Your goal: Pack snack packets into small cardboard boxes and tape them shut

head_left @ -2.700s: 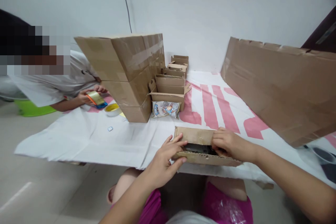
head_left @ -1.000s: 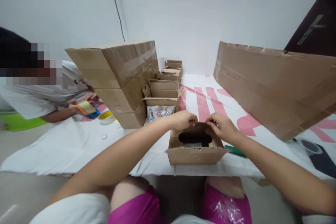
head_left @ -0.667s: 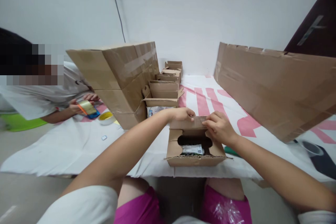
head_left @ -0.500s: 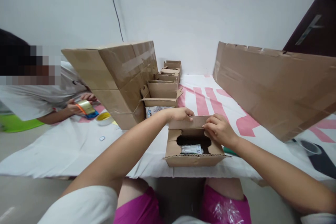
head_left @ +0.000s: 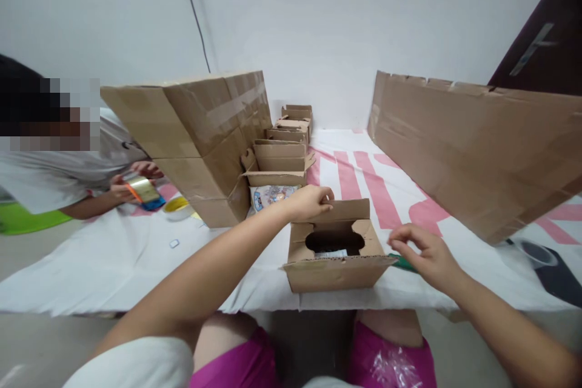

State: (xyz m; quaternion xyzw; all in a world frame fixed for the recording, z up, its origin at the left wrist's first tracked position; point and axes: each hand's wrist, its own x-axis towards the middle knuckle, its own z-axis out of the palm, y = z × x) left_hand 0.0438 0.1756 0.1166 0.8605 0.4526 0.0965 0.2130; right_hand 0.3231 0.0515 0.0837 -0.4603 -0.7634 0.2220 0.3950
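A white cloth with red lettering (head_left: 136, 273) is covering the work surface. A tall brown cardboard panel (head_left: 464, 151) is standing on the right, and a stack of taped brown cardboard boxes (head_left: 200, 127) is rising on the left. Beyond the stack a person in a pale short-sleeved shirt (head_left: 50, 176) is sitting. Beside it, a row of small open cardboard cartons (head_left: 279, 179) is running toward the wall.

Nearest the wearer, an open brown cardboard box with an oval opening (head_left: 336, 276) is resting by the cloth's front edge. Its broad back flap (head_left: 352, 210) is standing up. A pale printed plastic bag (head_left: 273, 195) is lying against the nearest carton, partly behind the left wrist.

The left hand (head_left: 309, 203) is meeting the flap's left end with curled fingers; whether they are pinching it tightly, I cannot tell. The right hand (head_left: 427, 254) is hovering beside the box, holding nothing, thumb and fingers apart. Handling the flap well is probably calling for light pressure close to the crease, with the free hand steadying the box wall so that the carton is not sliding or twisting.

A green object (head_left: 402, 262) is lying beneath the right hand, mostly hidden. A pale printed item (head_left: 331, 253) is showing inside the opening; keeping fingers clear of it seems wise.
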